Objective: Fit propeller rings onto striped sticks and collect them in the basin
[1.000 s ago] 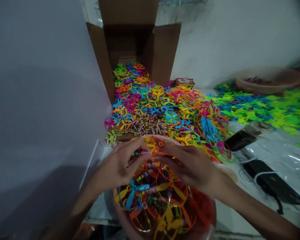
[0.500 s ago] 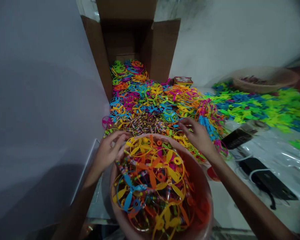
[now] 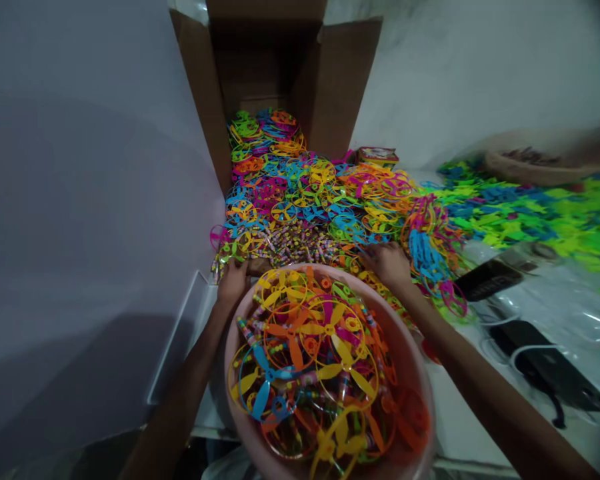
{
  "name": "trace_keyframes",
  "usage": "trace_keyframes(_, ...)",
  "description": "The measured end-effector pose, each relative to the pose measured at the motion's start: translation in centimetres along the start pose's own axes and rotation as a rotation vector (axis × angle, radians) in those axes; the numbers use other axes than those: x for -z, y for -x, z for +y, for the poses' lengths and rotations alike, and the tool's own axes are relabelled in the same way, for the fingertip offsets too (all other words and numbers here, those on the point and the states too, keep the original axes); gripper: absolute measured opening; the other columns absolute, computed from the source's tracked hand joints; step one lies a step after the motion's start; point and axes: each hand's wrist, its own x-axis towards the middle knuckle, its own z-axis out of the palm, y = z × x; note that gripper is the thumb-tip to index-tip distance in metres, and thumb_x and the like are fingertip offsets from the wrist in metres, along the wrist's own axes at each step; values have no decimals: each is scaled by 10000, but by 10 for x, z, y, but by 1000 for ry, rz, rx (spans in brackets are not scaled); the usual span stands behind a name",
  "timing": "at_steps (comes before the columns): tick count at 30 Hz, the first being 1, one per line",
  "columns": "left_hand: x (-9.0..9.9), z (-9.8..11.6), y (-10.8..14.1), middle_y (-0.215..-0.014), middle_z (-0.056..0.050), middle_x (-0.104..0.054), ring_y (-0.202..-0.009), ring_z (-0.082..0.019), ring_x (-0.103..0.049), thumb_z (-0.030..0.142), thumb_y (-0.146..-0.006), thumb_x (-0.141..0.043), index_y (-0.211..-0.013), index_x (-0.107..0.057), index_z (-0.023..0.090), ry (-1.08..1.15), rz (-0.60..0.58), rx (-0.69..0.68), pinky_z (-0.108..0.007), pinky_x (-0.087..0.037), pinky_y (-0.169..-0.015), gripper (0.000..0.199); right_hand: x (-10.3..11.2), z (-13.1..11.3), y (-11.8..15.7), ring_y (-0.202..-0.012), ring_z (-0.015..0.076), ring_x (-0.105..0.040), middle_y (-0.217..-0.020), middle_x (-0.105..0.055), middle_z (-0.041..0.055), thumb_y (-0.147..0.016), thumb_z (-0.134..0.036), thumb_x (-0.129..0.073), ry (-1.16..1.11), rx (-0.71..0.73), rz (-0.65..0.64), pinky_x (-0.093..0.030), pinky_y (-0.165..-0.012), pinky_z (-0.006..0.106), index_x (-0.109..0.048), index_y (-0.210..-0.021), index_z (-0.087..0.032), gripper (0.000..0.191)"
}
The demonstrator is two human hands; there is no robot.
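A pink tub (image 3: 425, 407) stands in front of me, filled with plastic propeller rings (image 3: 330, 330) and small striped sticks. My left hand (image 3: 234, 280) is beyond the tub's left rim, its fingers bent down at the near edge of the pile, by a green ring piece. On the other side, my right hand (image 3: 389, 262) reaches over the right part of the pile, fingers curled among orange and yellow pieces. What either hand's fingertips hold is too dark and small to make out. Between the hands lie many striped sticks (image 3: 300, 243).
An open cardboard box (image 3: 347, 87) spills coloured rings at the back. Green and blue flat pieces (image 3: 505, 213), a shallow basin (image 3: 545, 170), a dark bottle (image 3: 495, 273) and a black device (image 3: 555, 367) on clear plastic are at right. A wall bounds the left.
My left hand has moved forward off the tub's rim to the pile's edge. My right hand has lowered and its fingers have curled into the pieces. The view has shifted slightly.
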Motion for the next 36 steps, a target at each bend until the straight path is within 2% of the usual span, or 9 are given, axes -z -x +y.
trace_keyframes(6, 1, 7, 8, -1401, -222, -494, -1242, -351, -580, 257, -956, -545, -1334, -566, 162, -126, 34, 37, -412, -496, -981, 390, 3, 1, -14, -845, 283, -689, -909, -754, 155, -1012, -532, -425, -263, -134, 134, -501, -725, 364, -723, -892, -170, 484)
trace_keyframes(8, 0, 7, 19, -1409, -256, -492, -1292, -384, -534, 309, -986, -498, -1325, -557, 122, -168, 53, 72, -454, -476, -1018, 391, 6, -1, -18, -744, 243, -689, -817, -743, 103, -963, -570, -524, -613, -234, 175, -523, -665, 340, -678, -789, -201, 436)
trace_keyframes(11, -2, 6, 34, -1320, -242, -581, -1280, -368, -545, 316, -1008, -457, -1258, -602, 117, -209, 17, 85, -436, -490, -1012, 351, 14, -8, -16, -647, 191, -651, -693, -682, 12, -717, -494, -850, -1278, -427, 135, -565, -602, 316, -597, -673, -234, 365)
trace_keyframes(14, -1, 5, 39, -1262, -183, -635, -1220, -299, -597, 291, -1009, -460, -1265, -605, 157, -224, -30, 86, -351, -519, -972, 323, 26, -21, -7, -661, 133, -631, -673, -641, -51, -550, -290, -965, -1588, -476, 60, -601, -639, 265, -581, -630, -229, 397)
trace_keyframes(19, 6, 6, 30, -1268, -220, -632, -1237, -317, -594, 210, -1005, -409, -1278, -604, 98, -242, -81, 124, -358, -551, -917, 354, 45, -45, 12, -701, 111, -652, -766, -693, -58, -641, -210, -909, -1702, -472, -35, -606, -669, 224, -710, -796, -246, 255)
trace_keyframes(26, 11, 7, 19, -1277, -223, -654, -1199, -317, -637, 215, -967, -460, -1222, -667, 92, -199, -105, 198, -371, -557, -903, 350, 67, -84, 38, -620, 146, -647, -738, -700, -30, -697, -260, -881, -1764, -471, -226, -590, -539, 239, -694, -819, -258, 223)
trace_keyframes(30, 16, 5, 20, -1073, -182, -749, -1001, -286, -728, 252, -1002, -416, -1087, -743, 146, -133, -73, 196, -344, -557, -811, 354, 72, -103, 47, -692, 172, -679, -751, -691, -31, -632, -261, -926, -1838, -417, -241, -636, -601, 303, -699, -832, -240, 303)
trace_keyframes(33, 18, -5, 23, -1048, -178, -763, -928, -271, -743, 299, -1035, -371, -1095, -739, 158, -87, -17, 189, -321, -538, -745, 399, 72, -110, 47, -721, 159, -688, -792, -710, -25, -596, -234, -947, -1870, -321, -243, -644, -634, 309, -707, -855, -216, 354)
trace_keyframes(36, 19, -15, 23, -1004, -162, -772, -887, -258, -744, 329, -1056, -321, -1124, -712, 162, 4, 71, 191, -297, -514, -718, 431, 73, -116, 48, -692, 148, -692, -799, -739, -5, -602, -266, -953, -1881, -311, -277, -638, -648, 305, -725, -877, -199, 364)
